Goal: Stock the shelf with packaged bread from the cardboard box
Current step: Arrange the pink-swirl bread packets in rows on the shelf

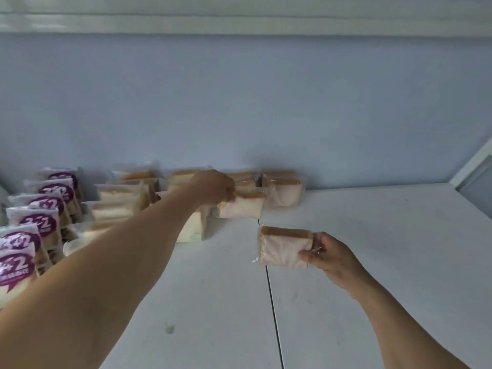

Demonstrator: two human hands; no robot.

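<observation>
No cardboard box in view, and the purple-label packs (40, 222) get cut off at the left edge. Left hand (213, 186) pinches a bread pack (243, 206) on the shelf (372, 235) near the back row; right hand (328, 253) grips another bread pack (283, 247) just above the shelf.

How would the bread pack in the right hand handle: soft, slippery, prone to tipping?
The bread pack probably is light and squashy: the right hand holds it by fingertips at one end. Its glossy film looks slippery. Set on its narrow edge, it may tip; the shelf looks smooth.
</observation>
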